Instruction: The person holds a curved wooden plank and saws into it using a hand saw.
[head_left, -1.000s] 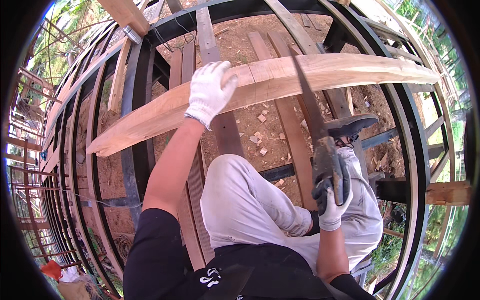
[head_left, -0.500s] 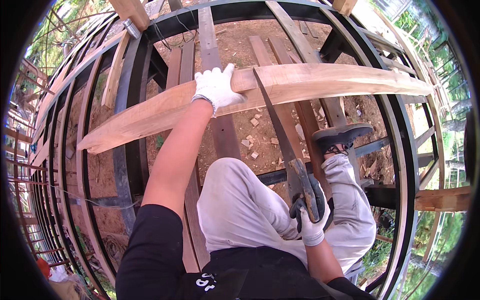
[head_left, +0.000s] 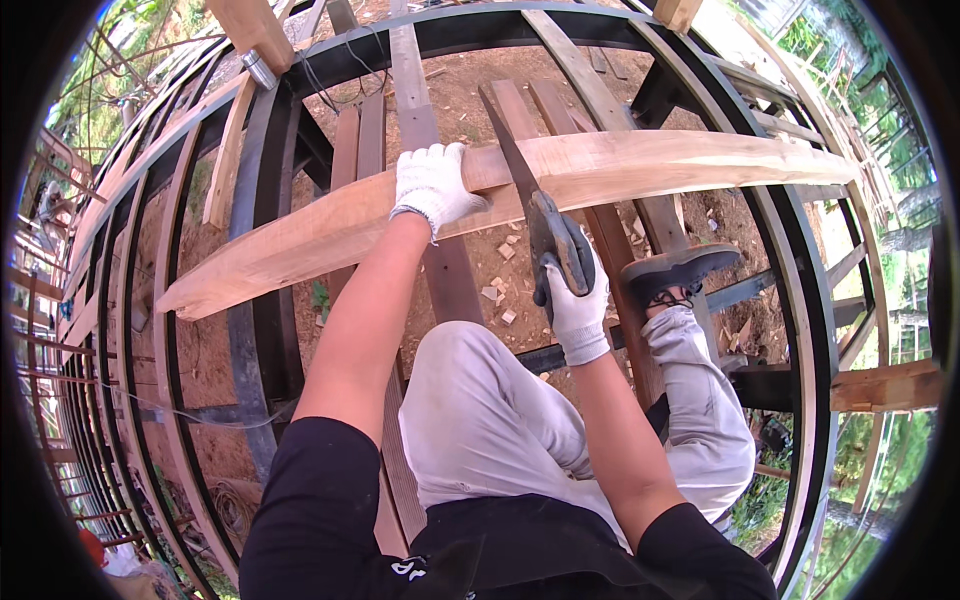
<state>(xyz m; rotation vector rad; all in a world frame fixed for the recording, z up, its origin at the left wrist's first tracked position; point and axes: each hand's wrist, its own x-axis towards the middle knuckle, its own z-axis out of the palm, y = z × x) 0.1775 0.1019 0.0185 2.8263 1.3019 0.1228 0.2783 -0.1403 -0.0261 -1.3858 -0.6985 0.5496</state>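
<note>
A thick pale timber beam [head_left: 690, 162] lies crosswise over the frame in front of me. My left hand [head_left: 437, 188], in a white work glove, grips the beam left of its middle, the thumb side toward the saw. In my right hand [head_left: 577, 297], gloved in white and dark grey, is the handle of a handsaw [head_left: 516, 160]. The blade slants up and to the left across the beam, just right of my left hand, its tip beyond the far edge. How deep the blade sits in the wood I cannot tell.
Black metal beams [head_left: 268, 250] and wooden slats [head_left: 405, 75] make an open framework over bare earth with scattered wood chips [head_left: 507, 251]. My bent knee [head_left: 455, 375] and shoe [head_left: 682, 266] are close below the timber. A metal can [head_left: 259, 70] rests by a post at the far left.
My right hand has pushed the saw forward and up, from beside my leg to near the beam, so the blade tip reaches farther past it. My left hand stays on the beam.
</note>
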